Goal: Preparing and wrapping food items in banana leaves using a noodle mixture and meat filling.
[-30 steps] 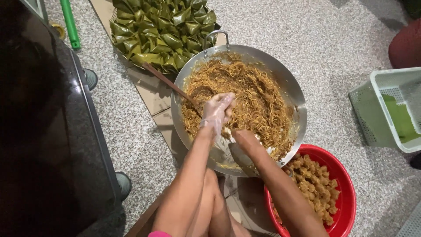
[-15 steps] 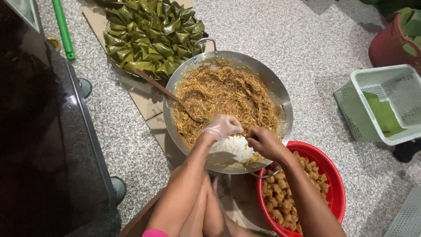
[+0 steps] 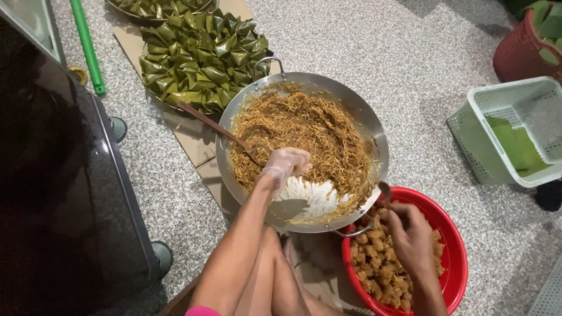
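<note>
My left hand (image 3: 285, 165), in a clear plastic glove, rests in a wide steel wok (image 3: 363, 117) with its fingers curled into the brown fried shreds (image 3: 304, 126). A patch of white rice (image 3: 310, 198) lies in the wok just below that hand. My right hand (image 3: 413, 237) is over a red bowl (image 3: 453, 257) of brown chunks (image 3: 377, 266) and grips a metal spoon (image 3: 384, 190) whose end pokes toward the wok's rim. A wooden handle (image 3: 211, 124) leans out of the wok to the left.
A tray of green leaf-wrapped parcels (image 3: 199, 58) sits behind the wok on cardboard (image 3: 193, 143). A pale green basket (image 3: 468, 134) with leaf pieces stands at right, a red basket (image 3: 521, 52) behind it. A dark cabinet (image 3: 52, 175) fills the left, beside a green pole (image 3: 88, 47).
My right hand has left the wok and moved right, down into the red bowl. My left hand has stayed over the shreds beside the white rice. The view has shifted.
</note>
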